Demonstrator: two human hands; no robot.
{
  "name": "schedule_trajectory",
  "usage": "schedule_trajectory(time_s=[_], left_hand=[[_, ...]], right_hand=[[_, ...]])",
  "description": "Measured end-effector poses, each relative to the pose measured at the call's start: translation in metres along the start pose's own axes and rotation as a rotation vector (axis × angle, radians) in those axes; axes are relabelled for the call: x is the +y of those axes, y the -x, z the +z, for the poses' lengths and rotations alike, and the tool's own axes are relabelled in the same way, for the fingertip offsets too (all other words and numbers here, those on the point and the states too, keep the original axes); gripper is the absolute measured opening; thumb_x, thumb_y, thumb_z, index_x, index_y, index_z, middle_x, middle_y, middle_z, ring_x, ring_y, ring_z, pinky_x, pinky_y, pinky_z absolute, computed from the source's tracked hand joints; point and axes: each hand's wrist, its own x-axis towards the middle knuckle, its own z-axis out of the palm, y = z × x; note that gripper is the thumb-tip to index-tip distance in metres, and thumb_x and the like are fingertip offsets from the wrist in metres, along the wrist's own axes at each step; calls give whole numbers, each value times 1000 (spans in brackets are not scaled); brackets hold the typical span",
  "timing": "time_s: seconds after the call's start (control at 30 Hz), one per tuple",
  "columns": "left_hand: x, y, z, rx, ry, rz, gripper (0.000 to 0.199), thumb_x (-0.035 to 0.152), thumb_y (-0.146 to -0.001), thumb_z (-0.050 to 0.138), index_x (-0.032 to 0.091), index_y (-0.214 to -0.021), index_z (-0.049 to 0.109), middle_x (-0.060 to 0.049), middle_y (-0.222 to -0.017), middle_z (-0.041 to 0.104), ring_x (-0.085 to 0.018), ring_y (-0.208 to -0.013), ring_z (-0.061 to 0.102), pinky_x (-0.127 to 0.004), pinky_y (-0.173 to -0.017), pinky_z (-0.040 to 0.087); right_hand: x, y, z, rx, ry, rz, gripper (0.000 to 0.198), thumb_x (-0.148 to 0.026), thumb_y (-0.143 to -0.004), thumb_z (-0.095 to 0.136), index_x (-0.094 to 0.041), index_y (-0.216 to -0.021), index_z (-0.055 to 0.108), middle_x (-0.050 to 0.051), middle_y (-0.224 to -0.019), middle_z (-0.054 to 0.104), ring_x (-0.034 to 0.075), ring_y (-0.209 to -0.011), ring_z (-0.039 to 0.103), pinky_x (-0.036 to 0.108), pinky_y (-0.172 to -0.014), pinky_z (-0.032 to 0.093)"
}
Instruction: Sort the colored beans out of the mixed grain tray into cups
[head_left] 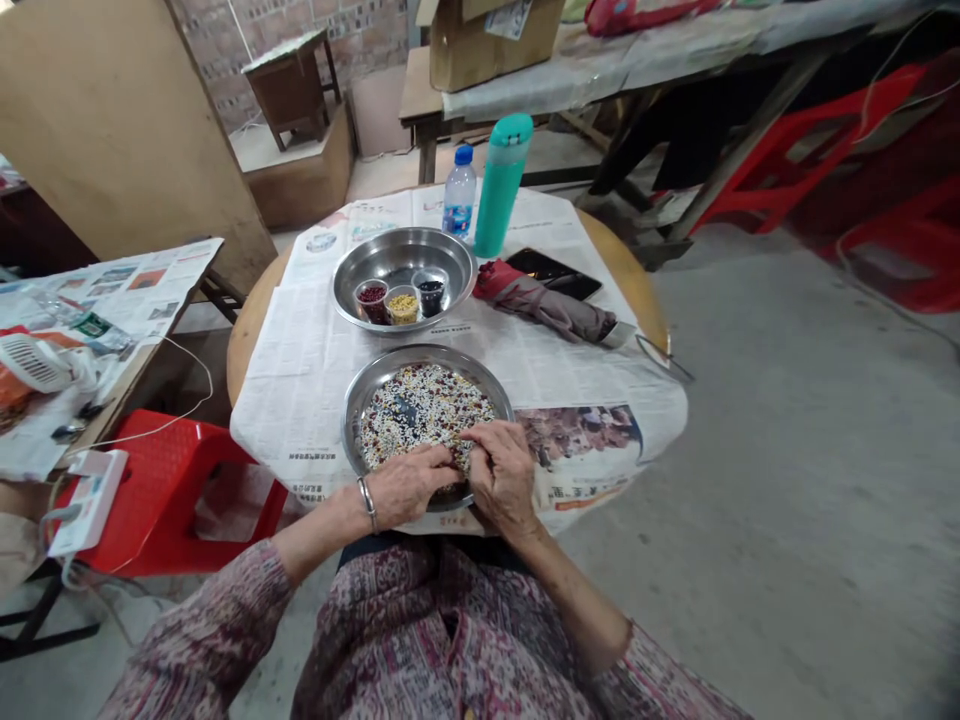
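Note:
A round steel pan [351, 400] stands close to me on the table, its bottom covered with mixed grains and beans [427, 400] in white, dark red, yellow and black. My left hand [416, 485] reaches over the pan's near rim, fingers bent down into the mix. Beside it, my right hand [504, 475] is over the near right rim with thumb and forefinger drawn together. Whatever the fingertips pinch is too small to make out. Behind, a larger steel basin [345, 290] holds clear cups of red beans [373, 298], yellow beans [403, 307] and black beans [430, 292].
Newspaper [285, 400] covers the round table. A water bottle [459, 195], a teal flask [504, 185], a folded umbrella [555, 305] and a black phone [559, 272] lie or stand beyond the pan. To the left are a red stool [172, 480] and a power strip [88, 500].

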Motion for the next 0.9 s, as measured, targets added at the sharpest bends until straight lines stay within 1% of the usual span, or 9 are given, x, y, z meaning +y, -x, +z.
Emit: schedule_trajectory(time_s=[0.1,0.2,0.3,0.37,0.43,0.5,0.6,0.8,0.9], left_hand=[[-16,-11,-4,80,-111,-86,31,10,-92,45,22,-113,64,-7,-119,59,-21,-109,53,-32,-92,52],[-38,-17,-12,235,-165,-239,30,13,-94,46,24,-115,63,-6,-120,57,-22,-110,51,-34,-92,52],[-54,-17,-19,369,-201,-455,31,30,-91,58,22,-121,60,-10,-123,53,-26,-112,50,-41,-97,49],[-57,-16,-22,353,-190,-578,55,47,-80,72,20,-125,57,-13,-124,51,-31,-112,50,-46,-95,50],[-55,-17,-22,273,-146,-625,70,53,-68,80,21,-126,57,-14,-123,51,-33,-110,52,-46,-89,52],[-48,-21,-21,208,-85,-606,55,43,-73,79,22,-120,61,-11,-116,56,-29,-103,57,-41,-86,53],[-36,-34,-17,207,26,-541,22,19,-82,66,20,-104,69,-7,-101,64,-22,-93,63,-35,-87,52],[-21,-66,-11,212,383,-439,20,13,-80,60,19,-94,73,2,-72,69,-13,-64,65,-25,-70,53],[-26,-76,-12,280,338,-257,27,9,-80,57,20,-100,71,0,-90,74,-16,-84,68,-29,-84,53]], right_hand=[[-1,0,-1,-5,10,15,26,-9,-83,45,-23,-84,67,3,-86,69,22,-91,58,41,-88,46],[-2,0,-1,2,11,11,25,-9,-84,46,-23,-83,66,3,-85,69,21,-89,58,40,-88,46],[-1,0,-1,6,8,-3,23,-9,-85,46,-22,-83,65,4,-84,69,21,-89,57,40,-87,45],[0,0,-1,8,7,-4,22,-9,-85,47,-22,-82,65,3,-83,69,21,-89,57,39,-86,45],[0,0,-1,9,12,5,21,-10,-84,48,-22,-81,65,3,-82,69,21,-88,57,39,-86,44],[0,0,-1,3,16,12,21,-10,-84,48,-23,-81,64,3,-81,68,21,-87,56,39,-85,44],[0,1,-1,-5,16,14,21,-11,-85,48,-23,-81,64,3,-82,68,21,-88,56,39,-86,43],[-1,1,1,26,6,54,19,-11,-85,44,-23,-83,60,4,-85,65,22,-88,54,39,-85,43],[-1,1,1,63,-5,105,18,-9,-80,42,-24,-79,53,4,-81,59,22,-84,51,39,-81,42]])
